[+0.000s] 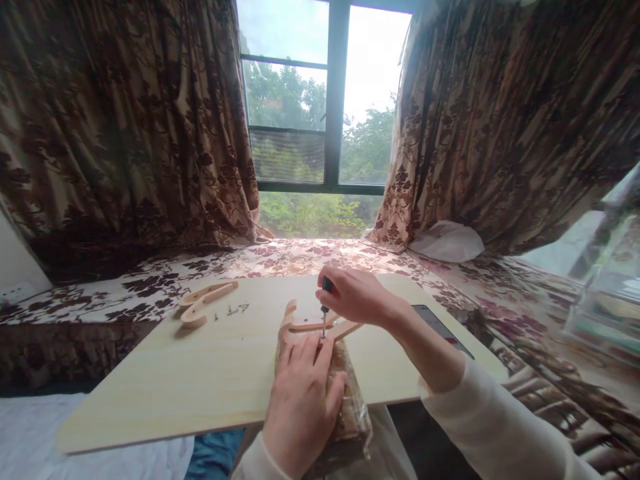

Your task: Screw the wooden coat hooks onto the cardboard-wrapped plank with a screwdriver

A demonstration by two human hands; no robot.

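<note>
My right hand [350, 293] is wrapped round the black handle of a screwdriver [326, 287]. The screwdriver stands upright, its shaft pointing down at a curved light-wood piece [289, 328]. The tip meets the wood right beside my left fingertips; whether a screw sits under it is hard to make out. My left hand [303, 387] lies with fingers stretched out, pressing on the near edge of the wood. Beneath the hand is a package wrapped in clear plastic [353, 400], reaching over the table's front edge.
On the pale wooden table [200, 380], two more curved wood pieces [195, 312] lie at the far left. Several small screws [239, 309] are scattered beside them. A dark flat tablet or phone [443, 330] rests at the right, partly behind my right forearm. Patterned curtains [400, 187] frame a window.
</note>
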